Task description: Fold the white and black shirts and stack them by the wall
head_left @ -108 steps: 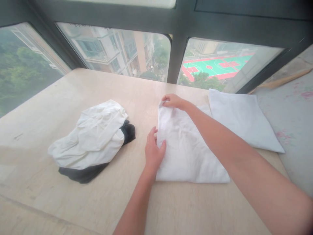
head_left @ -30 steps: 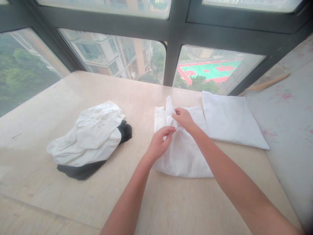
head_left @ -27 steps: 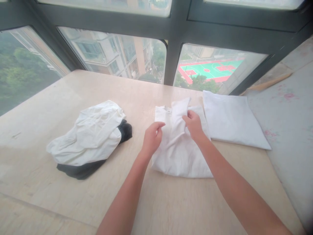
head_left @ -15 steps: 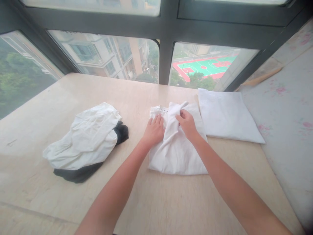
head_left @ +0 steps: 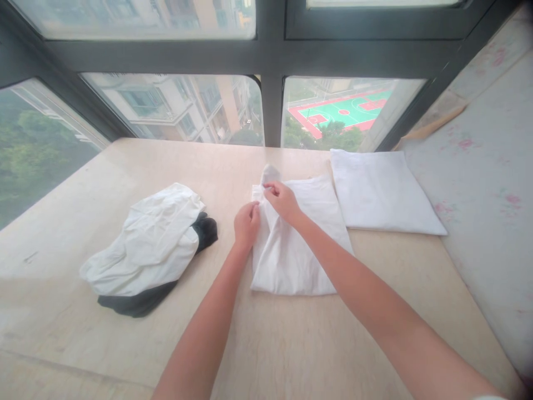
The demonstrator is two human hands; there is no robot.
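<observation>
Both hands (head_left: 283,201) touch the white cloth's (head_left: 302,253) left side.

Hands, two: one left hand (head_left: 247,223) and one right hand (head_left: 285,201) are counted. Flat white cloths, two: one central cloth (head_left: 291,261) is listed, and one outer cloth (head_left: 383,194) at three o'clock. Crumpled black-and-white heap (head_left: 145,239), one, is entered at nine o'clock; its number of pieces cannot be told. Worktop (head_left: 275,344), one. Window panes (head_left: 170,111), five, are counted, whole or cropped. Sports court (head_left: 345,114), one, is seen outside, between one and two o'clock.
</observation>
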